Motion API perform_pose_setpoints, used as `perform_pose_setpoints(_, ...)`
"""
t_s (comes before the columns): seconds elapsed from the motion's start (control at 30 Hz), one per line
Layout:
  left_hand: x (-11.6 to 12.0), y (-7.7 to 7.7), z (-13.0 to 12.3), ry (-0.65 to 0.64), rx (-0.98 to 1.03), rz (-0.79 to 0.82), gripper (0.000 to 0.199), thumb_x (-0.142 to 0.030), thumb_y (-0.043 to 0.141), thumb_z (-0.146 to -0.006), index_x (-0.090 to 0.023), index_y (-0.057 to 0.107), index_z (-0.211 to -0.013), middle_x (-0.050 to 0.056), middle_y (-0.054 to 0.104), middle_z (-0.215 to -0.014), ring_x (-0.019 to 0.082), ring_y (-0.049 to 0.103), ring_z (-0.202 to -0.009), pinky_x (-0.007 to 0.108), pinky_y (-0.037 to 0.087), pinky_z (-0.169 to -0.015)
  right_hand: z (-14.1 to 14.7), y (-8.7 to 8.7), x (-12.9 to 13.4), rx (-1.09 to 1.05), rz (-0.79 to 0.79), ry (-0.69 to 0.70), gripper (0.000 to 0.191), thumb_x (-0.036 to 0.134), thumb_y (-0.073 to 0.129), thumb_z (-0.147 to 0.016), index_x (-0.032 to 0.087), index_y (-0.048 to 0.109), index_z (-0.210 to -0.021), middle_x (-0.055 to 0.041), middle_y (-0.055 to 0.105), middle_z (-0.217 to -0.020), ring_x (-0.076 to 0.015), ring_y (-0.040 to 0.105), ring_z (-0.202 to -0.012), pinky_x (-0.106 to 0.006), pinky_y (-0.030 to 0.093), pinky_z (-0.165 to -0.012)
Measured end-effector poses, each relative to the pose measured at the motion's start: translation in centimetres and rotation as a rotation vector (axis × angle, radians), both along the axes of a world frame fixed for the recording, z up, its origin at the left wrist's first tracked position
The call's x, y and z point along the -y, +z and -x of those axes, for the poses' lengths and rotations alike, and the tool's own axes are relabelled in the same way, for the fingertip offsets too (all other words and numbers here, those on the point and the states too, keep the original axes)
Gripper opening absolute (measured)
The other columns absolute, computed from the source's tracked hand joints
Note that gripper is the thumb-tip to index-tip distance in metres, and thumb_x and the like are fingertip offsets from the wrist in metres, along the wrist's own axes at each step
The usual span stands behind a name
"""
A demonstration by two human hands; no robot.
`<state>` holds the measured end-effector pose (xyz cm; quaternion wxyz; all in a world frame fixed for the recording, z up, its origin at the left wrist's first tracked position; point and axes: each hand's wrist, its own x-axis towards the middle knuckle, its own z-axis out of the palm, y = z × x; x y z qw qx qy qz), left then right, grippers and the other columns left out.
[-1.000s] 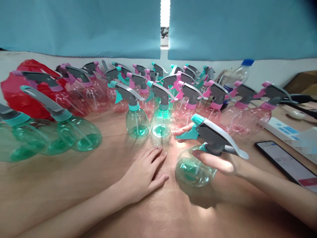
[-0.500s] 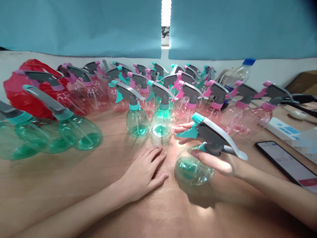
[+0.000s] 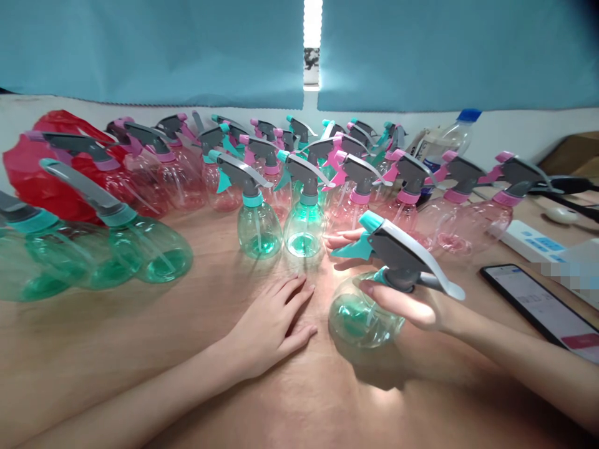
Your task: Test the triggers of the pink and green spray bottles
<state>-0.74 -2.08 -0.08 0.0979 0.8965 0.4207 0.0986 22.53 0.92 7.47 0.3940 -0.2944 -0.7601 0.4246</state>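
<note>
Gripped around the neck by my right hand (image 3: 405,307) is a spray bottle (image 3: 356,319) with a clear green body and a grey and turquoise trigger head. It leans, its nozzle toward the upper left and its base low, at or just over the table; exact contact I cannot tell. My left hand (image 3: 275,319) lies flat on the table (image 3: 196,349), fingers stretched out and holding nothing. Beyond it, two green spray bottles (image 3: 259,234) stand upright side by side. The right hand's far fingers are partly hidden behind the trigger.
Several pink spray bottles (image 3: 461,218) and more green ones crowd the back. Several green bottles (image 3: 163,249) stand at the left, near a red plastic bag (image 3: 51,168). On the right lie a phone (image 3: 528,305) and a white power strip (image 3: 528,243); a blue-capped bottle (image 3: 456,137) stands behind.
The view has shifted very slightly. Both hands and the held spray bottle stay practically where they were.
</note>
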Motion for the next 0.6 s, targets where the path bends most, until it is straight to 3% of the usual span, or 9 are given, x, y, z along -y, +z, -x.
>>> perform_pose_setpoints(0.13, -0.08, -0.04, -0.02, -0.003, 0.008, -0.003, 0.056, -0.045, 0.048, -0.094, -0.011, 0.043, -0.138, 0.017, 0.041, -0.145, 0.031, 0.035, -0.134, 0.049, 0.031, -0.109, 0.11, 0.01, -0.05, 0.018, -0.047, -0.023, 0.045, 0.021, 0.055, -0.076, 0.027, 0.058, -0.120, -0.0060, 0.067, -0.118, -0.0214, 0.070, -0.081, -0.033, 0.059, -0.064)
perform_pose_setpoints(0.3, -0.09, 0.02, -0.02, -0.001, 0.012, 0.011, 0.056, -0.046, 0.047, -0.095, -0.012, 0.042, -0.139, 0.016, 0.040, -0.145, 0.031, 0.035, -0.134, 0.050, 0.031, -0.109, 0.26, 0.31, -0.01, 0.037, -0.062, -0.067, 0.031, 0.035, 0.061, -0.075, 0.029, 0.064, -0.105, -0.0041, 0.071, -0.103, -0.0242, 0.069, -0.084, -0.035, 0.059, -0.064)
perform_pose_setpoints(0.47, -0.02, -0.03, 0.06, 0.004, 0.022, 0.007, 0.056, -0.046, 0.048, -0.094, -0.014, 0.042, -0.139, 0.016, 0.041, -0.145, 0.031, 0.036, -0.133, 0.051, 0.031, -0.109, 0.06, 0.26, 0.20, 0.073, -0.083, -0.102, 0.013, 0.036, 0.057, -0.079, 0.027, 0.066, -0.083, -0.0020, 0.069, -0.074, -0.0203, 0.067, -0.068, -0.030, 0.057, -0.055)
perform_pose_setpoints(0.6, -0.11, -0.11, 0.12, 0.001, 0.036, 0.004, 0.055, -0.045, 0.049, -0.094, -0.015, 0.042, -0.139, 0.015, 0.041, -0.145, 0.032, 0.036, -0.133, 0.052, 0.032, -0.108, -0.04, 0.33, 0.03, 0.109, -0.106, -0.097, 0.011, 0.034, 0.057, -0.078, 0.026, 0.064, -0.080, -0.0028, 0.067, -0.070, -0.0198, 0.066, -0.064, -0.029, 0.055, -0.052)
